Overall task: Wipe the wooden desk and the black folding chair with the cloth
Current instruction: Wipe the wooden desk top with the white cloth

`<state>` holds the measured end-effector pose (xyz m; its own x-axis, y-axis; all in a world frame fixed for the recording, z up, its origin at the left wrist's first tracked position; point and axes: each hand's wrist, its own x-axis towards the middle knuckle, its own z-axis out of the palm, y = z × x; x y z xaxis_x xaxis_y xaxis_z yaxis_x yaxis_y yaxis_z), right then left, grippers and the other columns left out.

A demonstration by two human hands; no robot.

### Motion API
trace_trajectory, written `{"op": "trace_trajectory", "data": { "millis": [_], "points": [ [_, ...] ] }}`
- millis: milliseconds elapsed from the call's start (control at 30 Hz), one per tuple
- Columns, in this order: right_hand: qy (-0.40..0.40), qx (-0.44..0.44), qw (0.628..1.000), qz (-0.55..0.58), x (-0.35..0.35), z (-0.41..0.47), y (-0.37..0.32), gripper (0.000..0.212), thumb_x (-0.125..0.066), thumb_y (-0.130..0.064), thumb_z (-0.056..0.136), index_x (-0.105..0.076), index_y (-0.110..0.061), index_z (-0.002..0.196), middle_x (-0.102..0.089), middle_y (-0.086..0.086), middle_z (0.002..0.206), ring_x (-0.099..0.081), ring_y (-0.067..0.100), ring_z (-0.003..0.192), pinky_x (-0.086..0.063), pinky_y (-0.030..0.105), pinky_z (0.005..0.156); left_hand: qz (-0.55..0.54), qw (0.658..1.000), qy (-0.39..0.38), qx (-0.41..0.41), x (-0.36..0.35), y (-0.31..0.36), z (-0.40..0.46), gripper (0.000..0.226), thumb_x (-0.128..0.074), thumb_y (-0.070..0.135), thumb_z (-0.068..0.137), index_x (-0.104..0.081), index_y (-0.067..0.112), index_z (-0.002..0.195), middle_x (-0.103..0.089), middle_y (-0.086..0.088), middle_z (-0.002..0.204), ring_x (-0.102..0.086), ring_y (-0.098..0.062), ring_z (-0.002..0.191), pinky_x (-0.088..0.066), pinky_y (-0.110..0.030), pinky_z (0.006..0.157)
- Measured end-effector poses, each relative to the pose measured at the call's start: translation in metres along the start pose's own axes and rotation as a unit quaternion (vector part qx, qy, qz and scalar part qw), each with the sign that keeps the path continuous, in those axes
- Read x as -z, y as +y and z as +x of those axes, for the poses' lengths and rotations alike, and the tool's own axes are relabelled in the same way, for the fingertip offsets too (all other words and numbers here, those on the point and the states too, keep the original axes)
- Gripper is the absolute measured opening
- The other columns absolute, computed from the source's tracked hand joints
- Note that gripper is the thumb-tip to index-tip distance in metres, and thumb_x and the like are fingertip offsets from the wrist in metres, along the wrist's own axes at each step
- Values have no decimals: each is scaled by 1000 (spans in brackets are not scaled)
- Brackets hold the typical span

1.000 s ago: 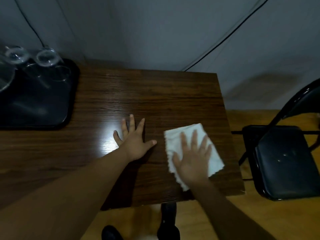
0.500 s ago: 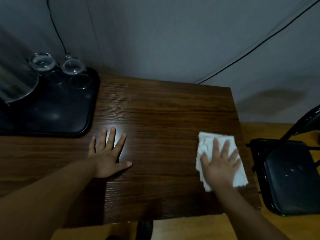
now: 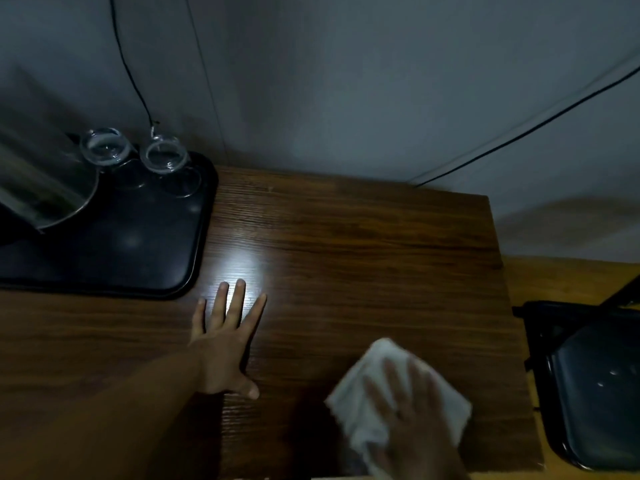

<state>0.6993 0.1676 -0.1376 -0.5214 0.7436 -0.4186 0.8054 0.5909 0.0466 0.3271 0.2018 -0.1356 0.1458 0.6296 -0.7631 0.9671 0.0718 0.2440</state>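
Observation:
The dark wooden desk [image 3: 363, 244] fills the middle of the view. A white cloth [image 3: 360, 410] lies on its near right part, pressed flat under my right hand [image 3: 412, 417], which is blurred by motion with fingers spread over the cloth. My left hand [image 3: 225, 341] rests flat on the desk, fingers apart, holding nothing, just right of the tray's corner. The black folding chair [image 3: 595, 393] stands to the right of the desk, its padded seat facing up and its back mostly out of frame.
A black tray [image 3: 138, 258] sits on the desk's left part with two clear glasses [image 3: 104, 147] and a shiny metal vessel [image 3: 38, 181] on it. Black cables [image 3: 519, 133] run along the grey wall behind. Yellow-brown floor shows between desk and chair.
My right hand has slid the cloth from the desk's right edge back toward the near middle. My left hand stays flat where it was. The view has shifted slightly.

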Motion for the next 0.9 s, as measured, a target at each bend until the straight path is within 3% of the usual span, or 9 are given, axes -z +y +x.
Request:
{"op": "trace_trajectory", "data": {
  "millis": [67,167,233,333,433,533,733,833,900],
  "points": [
    [14,-72,997,29,17,29,52,87,-36,-73,88,-30,-23,159,-27,23,167,-28,58,147,-32,70,113,-6,1000,-6,-1,1,-1,-1,158,-74,83,49,53,43,135,70,-2,135,68,-26,122,30,-64,110],
    [35,-230,964,126,60,113,115,89,-13,-74,90,-17,-26,165,-9,18,173,-6,53,155,-13,68,123,-7,1000,-14,4,3,0,-2,157,-75,81,52,53,42,135,71,-2,133,68,-25,120,30,-63,110],
    [59,-299,939,158,82,181,141,89,-10,-75,87,-8,-33,165,2,12,174,4,48,156,-4,66,124,-8,1000,-16,4,4,1,-3,157,-76,79,55,53,42,134,72,-1,132,68,-24,120,32,-62,109],
    [63,-314,935,155,105,263,140,83,-15,-73,90,-5,-35,164,5,10,174,5,49,156,0,67,124,-13,1000,-13,3,4,1,-5,156,-78,77,56,53,43,135,71,0,134,68,-24,121,32,-62,110],
    [61,-268,951,143,119,301,109,84,-16,-72,89,-11,-35,164,-2,9,175,1,51,155,1,67,123,-17,1000,-9,-1,4,1,-5,157,-78,79,53,52,45,135,69,1,136,66,-25,124,31,-62,109],
    [72,-152,980,105,120,297,60,84,-18,-72,90,-10,-34,164,-4,9,175,-2,52,155,2,67,123,-15,1000,-1,6,2,1,-2,160,-78,81,48,50,46,137,69,1,137,65,-25,126,30,-62,109],
    [116,84,988,59,62,174,-36,81,-44,-65,93,-28,-27,163,-18,15,172,-8,53,155,-3,68,124,-7,1000,13,15,0,-1,1,162,-73,85,41,49,44,138,66,-1,140,62,-27,129,26,-63,113],
    [72,159,984,20,32,108,-22,87,-43,-71,89,-22,-30,164,-10,11,174,-5,51,156,-2,68,123,-8,1000,13,15,-2,-2,2,162,-74,85,41,48,44,140,66,-1,141,61,-28,130,28,-62,112],
    [61,146,987,12,28,95,15,84,-34,-75,93,-19,-32,164,-12,12,174,-10,53,155,-12,71,121,-7,1000,12,8,-2,-1,2,161,-75,85,44,47,43,140,67,-1,140,62,-29,129,31,-61,109]
  ]
}}
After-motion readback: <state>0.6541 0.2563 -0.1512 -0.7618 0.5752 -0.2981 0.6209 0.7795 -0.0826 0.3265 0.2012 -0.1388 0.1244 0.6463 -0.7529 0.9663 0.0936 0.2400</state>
